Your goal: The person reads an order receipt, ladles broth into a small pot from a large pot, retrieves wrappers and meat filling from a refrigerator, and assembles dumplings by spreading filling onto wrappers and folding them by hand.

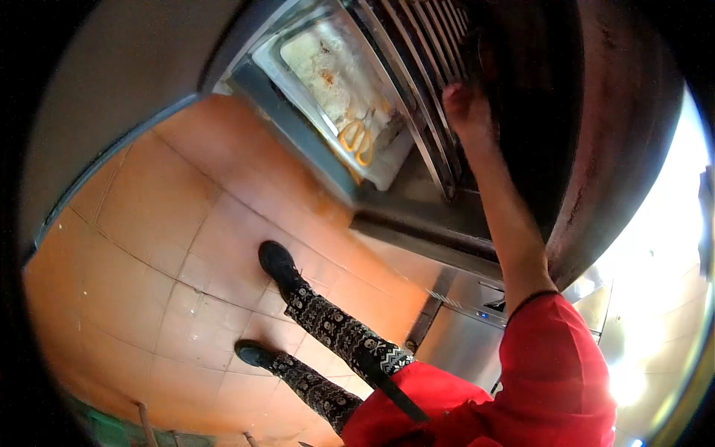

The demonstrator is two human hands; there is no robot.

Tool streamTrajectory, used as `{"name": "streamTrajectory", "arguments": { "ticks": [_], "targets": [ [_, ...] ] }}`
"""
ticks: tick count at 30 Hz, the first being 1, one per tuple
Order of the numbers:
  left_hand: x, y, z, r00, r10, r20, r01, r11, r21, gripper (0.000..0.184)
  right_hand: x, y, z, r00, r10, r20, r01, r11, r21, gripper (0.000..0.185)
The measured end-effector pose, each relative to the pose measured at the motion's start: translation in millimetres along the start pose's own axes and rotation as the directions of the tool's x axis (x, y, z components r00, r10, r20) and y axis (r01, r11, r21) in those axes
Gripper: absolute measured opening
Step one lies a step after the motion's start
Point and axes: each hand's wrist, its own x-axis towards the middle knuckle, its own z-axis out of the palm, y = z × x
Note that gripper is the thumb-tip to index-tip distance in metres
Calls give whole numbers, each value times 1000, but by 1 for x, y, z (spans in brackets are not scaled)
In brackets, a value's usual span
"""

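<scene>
1. Your right hand (468,110), fingers curled, was at the metal rack (424,63); whether it gripped anything was unclear.
2. Your left hand was out of view, its state unknown.
3. Scissors (357,139) lay untouched in the tray (307,106); what remained undone couldn't be told.

Orange-brown floor tiles (141,246), crossed by dark joints and dotted with pale specks, spread across a working kitchen. A grey panel (112,112) with a blue-edged border curves along the left, while a stainless-steel cabinet front (458,346) bearing a small blue light (482,315) stands low at center right. Strong white glare (627,384) washes over a pale surface (666,316) at far right, possibly tiled, though brightness and lens distortion obscure it.
</scene>
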Motion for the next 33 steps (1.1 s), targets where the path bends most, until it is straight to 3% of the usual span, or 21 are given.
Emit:
{"name": "streamTrajectory", "arguments": {
  "ticks": [2, 5, 9, 11, 13, 17, 22, 26, 33],
  "targets": [
    [11, 0, 3, 1000, 5, 7, -5, 1000, 12, 71, 42, -13, 18, 990, -113, -83, 110, 993, -37, 31],
    [13, 0, 4, 1000, 0, 6, 0, 1000, 27, 72, 79, -34, 27, 962, -272, -2, 270, 954, -128, 30],
    [19, 1, 6, 1000, -1, 7, 1, 999, 45, 74, 124, -48, 7, 942, -334, -43, 323, 932, -163, 31],
    [19, 0, 4, 1000, 1, 5, -1, 999, 50, 74, 111, -63, -1, 932, -152, 330, 209, 967, -144, 30],
    [20, -1, 3, 1000, 0, 2, 0, 998, 57, 75, 101, -68, 0, 900, -81, 428, 149, 981, -126, 31],
    [21, -4, 3, 1000, -13, -7, 13, 998, 59, 76, 57, -50, 59, 948, -281, 147, 297, 950, -99, 32],
    [25, -4, -2, 1000, -16, -10, 17, 997, 73, 78, 100, -61, 30, 919, -325, 225, 330, 944, 13, 33],
    [24, -3, -8, 1000, -21, -19, 22, 996, 88, 79, 125, -56, 20, 877, -480, 19, 480, 877, 15, 34],
    [24, 0, -11, 999, -20, -38, 24, 994, 103, 81, 125, -56, 17, 896, -440, 61, 438, 898, 48, 34]
  ]
}}
